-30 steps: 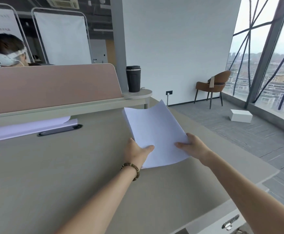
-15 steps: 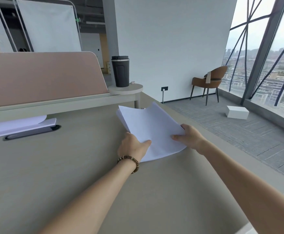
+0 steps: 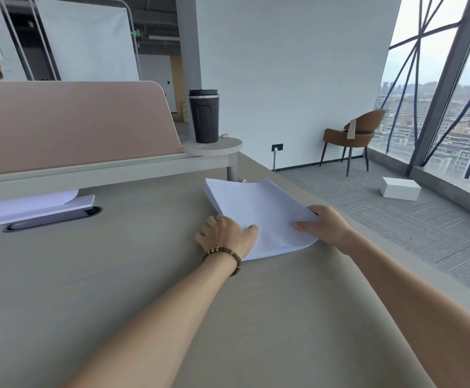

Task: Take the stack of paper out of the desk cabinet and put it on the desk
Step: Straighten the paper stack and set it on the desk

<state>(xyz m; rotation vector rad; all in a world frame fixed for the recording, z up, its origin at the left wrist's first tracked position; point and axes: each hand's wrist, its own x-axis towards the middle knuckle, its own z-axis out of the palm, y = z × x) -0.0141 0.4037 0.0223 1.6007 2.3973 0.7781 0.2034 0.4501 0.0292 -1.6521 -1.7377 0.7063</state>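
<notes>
- While lowered flat, stack of paper (image 3: 259,214) low over desk (image 3: 116,289), near right edge; far corners curled up, contact unclear.
- Left hand (image 3: 228,236) clamped on near-left corner, thumb on top, fingers likely beneath.
- Right hand (image 3: 326,225) pinching right edge, steadying sheets against fanning.
- Black cup (image 3: 203,116) well beyond, on round shelf; clear of landing spot.

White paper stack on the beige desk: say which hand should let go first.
Left, probably. The left hand pinches only the white paper stack's near corner, knuckles already on the beige desk; the right hand grips the raised right edge and can lower it.
</notes>
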